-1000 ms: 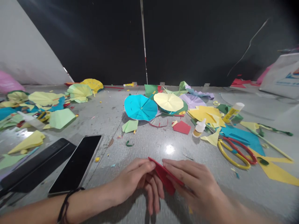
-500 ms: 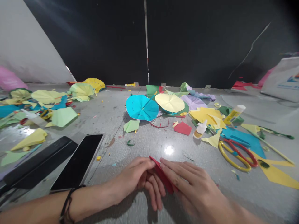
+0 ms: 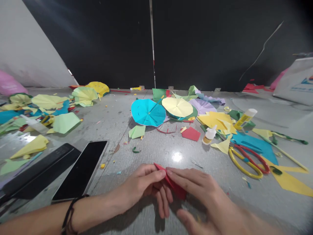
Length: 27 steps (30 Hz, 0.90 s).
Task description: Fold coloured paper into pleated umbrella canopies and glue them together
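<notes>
A folded piece of red paper (image 3: 176, 188) is held up at the bottom centre, pointed end towards the upper left. My left hand (image 3: 153, 186) pinches that end between thumb and fingers, the lower fingers curled beneath. On the right side of the paper lie the fingertips of my right hand (image 3: 202, 192), its fingers stretched out and its thumb apart below. Beyond the hands are a blue pleated paper disc (image 3: 148, 112), a cream pleated disc (image 3: 177, 107) and a red paper scrap (image 3: 191, 133).
Scissors (image 3: 246, 163) with yellow and red handles, a small glue bottle (image 3: 209, 134) and a glue stick (image 3: 245, 118) stand or lie at right. A phone (image 3: 80, 169) and a black case (image 3: 41, 169) lie at left. Paper scraps surround them; a dark panel (image 3: 207, 42) rises behind.
My right thumb has come away from the paper and now shows below it. My left thumb has moved further over the paper's tip, and the paper shows a broader red face.
</notes>
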Motion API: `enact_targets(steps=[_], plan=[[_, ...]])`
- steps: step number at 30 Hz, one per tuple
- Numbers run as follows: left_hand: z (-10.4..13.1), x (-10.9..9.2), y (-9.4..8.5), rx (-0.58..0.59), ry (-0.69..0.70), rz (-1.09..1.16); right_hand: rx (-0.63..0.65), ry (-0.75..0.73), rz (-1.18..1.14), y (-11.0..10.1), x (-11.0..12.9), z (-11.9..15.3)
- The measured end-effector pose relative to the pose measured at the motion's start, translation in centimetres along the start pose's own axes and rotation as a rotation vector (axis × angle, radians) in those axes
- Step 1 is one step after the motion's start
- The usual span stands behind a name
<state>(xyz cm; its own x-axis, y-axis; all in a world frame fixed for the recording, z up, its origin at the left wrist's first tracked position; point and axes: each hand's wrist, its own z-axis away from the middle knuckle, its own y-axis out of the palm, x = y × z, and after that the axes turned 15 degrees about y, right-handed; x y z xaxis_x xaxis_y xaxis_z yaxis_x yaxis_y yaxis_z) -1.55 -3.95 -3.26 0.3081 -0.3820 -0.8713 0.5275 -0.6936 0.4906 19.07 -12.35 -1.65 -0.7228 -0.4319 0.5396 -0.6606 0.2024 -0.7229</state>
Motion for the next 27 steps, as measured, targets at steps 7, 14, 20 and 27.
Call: enact_targets(steps=[7, 14, 20, 27], plan=[[0.6, -0.3, 0.4, 0.035, 0.038, -0.065, 0.264, 0.479, -0.319, 0.4, 0.0, -0.8], [1.0, 0.0, 0.5, -0.04, 0.072, -0.123, 0.407, 0.701, -0.628, 1.1, -0.1, -0.7], [0.5, -0.5, 0.6, -0.068, 0.114, -0.208, 0.363, 0.727, -0.68, 1.6, 0.0, -0.5], [1.3, -0.5, 0.9, -0.069, 0.099, -0.228, 0.507, 0.681, -0.778, 1.2, 0.3, -0.6]])
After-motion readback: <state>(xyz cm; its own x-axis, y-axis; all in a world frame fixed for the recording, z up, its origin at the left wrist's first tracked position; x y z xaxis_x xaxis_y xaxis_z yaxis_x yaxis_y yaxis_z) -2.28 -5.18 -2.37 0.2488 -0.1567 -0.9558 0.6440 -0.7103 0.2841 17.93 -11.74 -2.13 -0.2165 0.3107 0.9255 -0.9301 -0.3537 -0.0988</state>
